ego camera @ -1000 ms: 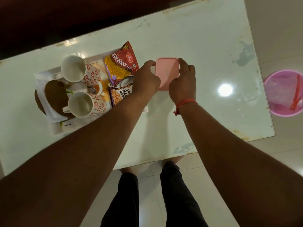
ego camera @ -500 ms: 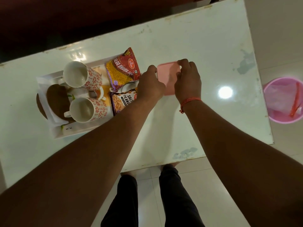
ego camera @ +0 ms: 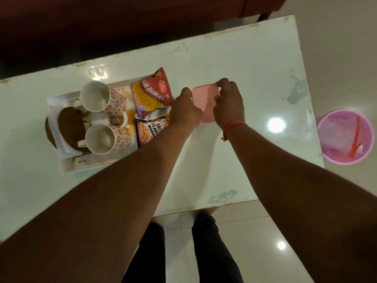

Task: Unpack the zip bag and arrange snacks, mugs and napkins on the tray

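Both arms reach out over the white table [ego camera: 234, 64], forearms nearly parallel, palms down. Left hand [ego camera: 186, 111] is curled, fingers pinching the near-left edge of a pink square container [ego camera: 204, 99]. Right hand [ego camera: 229, 103], red thread at the wrist, has fingertips [ego camera: 221, 83] hooked over the container's far-right corner. So both hands grip the container from opposite sides; it sits between them, flat on the table as far as I can tell.

Just left of the left hand: white tray [ego camera: 67, 166] with a red sev packet [ego camera: 153, 92] and a peanut packet [ego camera: 151, 131], the left wrist overlapping the peanut one. Further left on the tray: two patterned mugs [ego camera: 102, 97] [ego camera: 104, 139] lying on their sides, white napkins [ego camera: 61, 111] under a brown piece.

Well right of the right hand, off the table: pink bucket [ego camera: 344, 158] with clear plastic inside.
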A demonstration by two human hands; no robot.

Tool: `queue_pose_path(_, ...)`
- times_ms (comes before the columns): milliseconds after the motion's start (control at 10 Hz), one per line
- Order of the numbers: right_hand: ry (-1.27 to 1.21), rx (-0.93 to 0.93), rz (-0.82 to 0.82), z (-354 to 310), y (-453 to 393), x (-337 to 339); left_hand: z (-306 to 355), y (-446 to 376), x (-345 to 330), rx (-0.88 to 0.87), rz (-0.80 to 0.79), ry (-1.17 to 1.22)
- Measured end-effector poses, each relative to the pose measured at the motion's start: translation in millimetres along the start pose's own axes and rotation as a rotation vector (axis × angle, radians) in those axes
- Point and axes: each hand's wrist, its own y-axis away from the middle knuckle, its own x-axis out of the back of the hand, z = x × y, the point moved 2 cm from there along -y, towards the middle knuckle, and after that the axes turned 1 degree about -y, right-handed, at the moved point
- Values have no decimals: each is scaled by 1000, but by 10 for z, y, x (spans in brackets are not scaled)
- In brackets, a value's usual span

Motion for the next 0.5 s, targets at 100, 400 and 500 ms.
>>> queue_pose_path(100,7,6,-14,-3,4,20,-8,18,-31,-1,11,-12)
queue_pose_path(400,-48,-8,28,65,149,66,-238,93,126,-169,165,-51)
queue_pose_path(500,17,3,136,57,389,99,-427,311,363,-298,294,-159)
